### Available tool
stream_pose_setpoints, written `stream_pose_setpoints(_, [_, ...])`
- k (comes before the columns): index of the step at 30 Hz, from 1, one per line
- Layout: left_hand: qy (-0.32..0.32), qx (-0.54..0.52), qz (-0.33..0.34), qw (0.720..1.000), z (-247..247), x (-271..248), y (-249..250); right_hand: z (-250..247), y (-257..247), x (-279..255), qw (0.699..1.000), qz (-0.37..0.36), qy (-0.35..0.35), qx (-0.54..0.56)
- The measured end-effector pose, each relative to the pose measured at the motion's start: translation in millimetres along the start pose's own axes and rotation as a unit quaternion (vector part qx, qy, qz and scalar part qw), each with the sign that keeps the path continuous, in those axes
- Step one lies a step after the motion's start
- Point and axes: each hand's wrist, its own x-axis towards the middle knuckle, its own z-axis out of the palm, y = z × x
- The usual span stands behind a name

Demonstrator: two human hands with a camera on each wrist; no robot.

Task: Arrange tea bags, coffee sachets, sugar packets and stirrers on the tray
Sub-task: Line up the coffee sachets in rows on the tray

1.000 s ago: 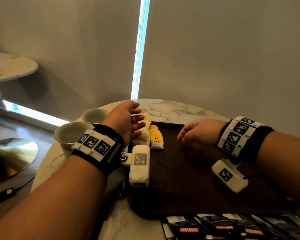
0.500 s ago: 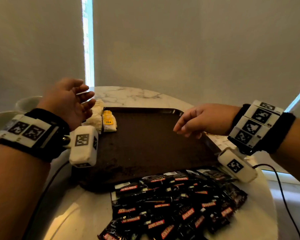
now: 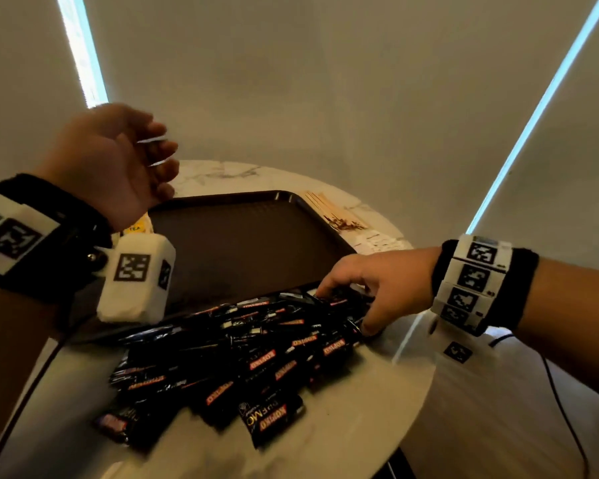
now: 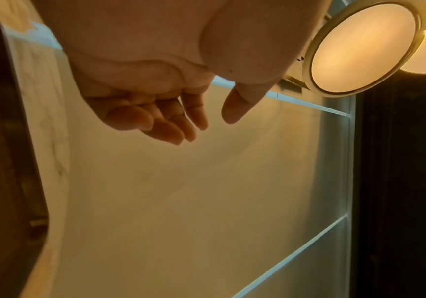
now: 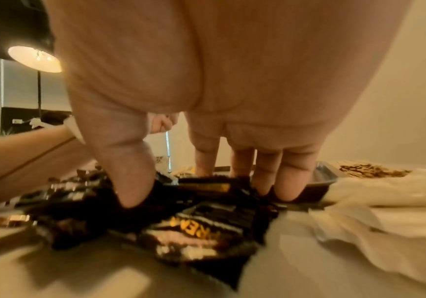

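Observation:
A heap of black coffee sachets (image 3: 256, 357) lies on the marble table in front of the dark brown tray (image 3: 242, 236). My right hand (image 3: 344, 309) is down on the heap's right end by the tray's near right corner. In the right wrist view its straight fingers (image 5: 286, 181) and thumb press into the sachets (image 5: 201, 227), spread apart with several between them. My left hand (image 3: 159, 157) hangs in the air over the tray's left edge, fingers relaxed and empty (image 4: 207, 129). A yellow-labelled tea bag (image 3: 137, 228) peeks out under it on the tray.
Wooden stirrers (image 3: 332, 212) and white sugar packets (image 3: 377, 242) lie on the table right of the tray. The round table's edge (image 3: 419, 392) curves close behind my right wrist, where a black cable (image 3: 561, 402) hangs. A lit lamp (image 4: 360, 46) shows in the left wrist view.
My view has swung right and down. My right hand dropped from above the tray onto the sachet heap. The left hand stays raised and empty.

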Motion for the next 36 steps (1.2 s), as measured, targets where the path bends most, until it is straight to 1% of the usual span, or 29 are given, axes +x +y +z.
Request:
stream_pose_setpoints(4, [-0.038,-0.023,-0.007,0.999,38.1,-9.9,3.4,11.1,4.3,2.8,0.999,-0.005,0.012,-0.042])
stream_pose_setpoints(8, [-0.054,-0.037,-0.011,0.998,55.9,-17.3,-1.5,18.5,3.7,7.2,0.996,0.009,0.016,-0.09])
stream_pose_setpoints(10, [-0.062,-0.049,-0.024,0.997,57.0,-20.1,-7.7,19.0,4.6,6.8,0.994,0.013,0.028,-0.101])
stream_pose_setpoints(14, [-0.054,-0.068,-0.051,0.995,51.3,-22.7,-22.0,20.0,5.0,4.8,0.992,-0.01,0.067,-0.111])
stream_pose_setpoints(19, [-0.044,-0.066,-0.074,0.994,44.8,-28.8,-33.6,24.9,6.4,-0.2,0.988,-0.019,0.098,-0.121])
stream_pose_setpoints(24, [-0.048,-0.063,-0.092,0.993,46.6,-33.3,-36.3,22.3,5.6,-7.9,0.982,-0.015,0.146,-0.12])
stream_pose_setpoints(31, [-0.073,-0.028,-0.095,0.992,54.1,-38.3,-41.6,20.9,11.1,-15.5,0.978,-0.014,0.141,-0.153])
stream_pose_setpoints(36, [-0.071,-0.025,-0.092,0.993,55.0,-40.0,-40.0,23.5,19.3,-16.4,0.975,-0.018,0.17,-0.141])
